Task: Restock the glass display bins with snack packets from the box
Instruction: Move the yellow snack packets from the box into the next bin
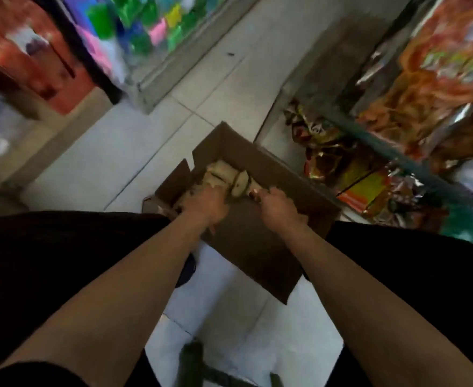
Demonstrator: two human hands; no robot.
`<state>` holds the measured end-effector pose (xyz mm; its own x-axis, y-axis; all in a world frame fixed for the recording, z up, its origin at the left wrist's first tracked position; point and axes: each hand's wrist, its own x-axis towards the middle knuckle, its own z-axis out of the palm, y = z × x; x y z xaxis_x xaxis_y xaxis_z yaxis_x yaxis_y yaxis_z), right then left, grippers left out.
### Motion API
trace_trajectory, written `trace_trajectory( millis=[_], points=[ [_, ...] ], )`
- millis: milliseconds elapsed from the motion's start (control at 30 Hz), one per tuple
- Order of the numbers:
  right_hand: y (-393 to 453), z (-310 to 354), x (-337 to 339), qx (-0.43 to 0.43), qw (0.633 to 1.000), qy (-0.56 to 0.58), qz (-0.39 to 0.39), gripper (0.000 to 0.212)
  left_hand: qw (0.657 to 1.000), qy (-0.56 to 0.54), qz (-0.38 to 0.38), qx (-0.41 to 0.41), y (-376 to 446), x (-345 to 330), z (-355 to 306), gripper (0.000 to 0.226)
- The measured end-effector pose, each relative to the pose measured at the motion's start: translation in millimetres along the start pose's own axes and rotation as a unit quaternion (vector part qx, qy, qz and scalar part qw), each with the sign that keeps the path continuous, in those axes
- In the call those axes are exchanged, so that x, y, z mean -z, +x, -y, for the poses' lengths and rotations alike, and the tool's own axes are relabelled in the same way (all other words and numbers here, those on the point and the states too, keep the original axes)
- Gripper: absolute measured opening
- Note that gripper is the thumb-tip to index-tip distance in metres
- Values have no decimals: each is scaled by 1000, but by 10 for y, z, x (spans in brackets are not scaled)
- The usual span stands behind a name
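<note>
Both hands reach into the brown cardboard box (257, 247) at frame centre — left hand (206, 205) and right hand (278, 209), fingers curled on pale tan snack packets (229, 175).

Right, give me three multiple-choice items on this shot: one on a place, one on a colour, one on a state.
1. Where is the cardboard box?
A. on the tiled floor
B. on a shelf
C. on a chair

2. What colour are the packets inside the box?
A. bright blue
B. pale beige
C. black

3. What are the hands doing?
A. hanging idle
B. closing the flaps
C. reaching into the box

Key:
1 A, it sits on the pale tiles.
2 B, they look light tan.
3 C, the left hand and right hand are at the packets, fingers curled.
</note>
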<state>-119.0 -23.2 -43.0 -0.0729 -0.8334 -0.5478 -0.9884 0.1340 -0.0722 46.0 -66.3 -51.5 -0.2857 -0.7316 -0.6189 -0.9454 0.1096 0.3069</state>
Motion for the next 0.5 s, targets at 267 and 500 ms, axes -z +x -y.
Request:
trace_trajectory(
  millis=[267,500],
  points=[
    [1091,-420,-1185,-209,966,112,103,72,983,45,113,140,1226,-618,225,57],
    [1225,-503,-1622,-231,965,84,87,81,955,172,161,181,1379,-736,356,97]
  ],
)
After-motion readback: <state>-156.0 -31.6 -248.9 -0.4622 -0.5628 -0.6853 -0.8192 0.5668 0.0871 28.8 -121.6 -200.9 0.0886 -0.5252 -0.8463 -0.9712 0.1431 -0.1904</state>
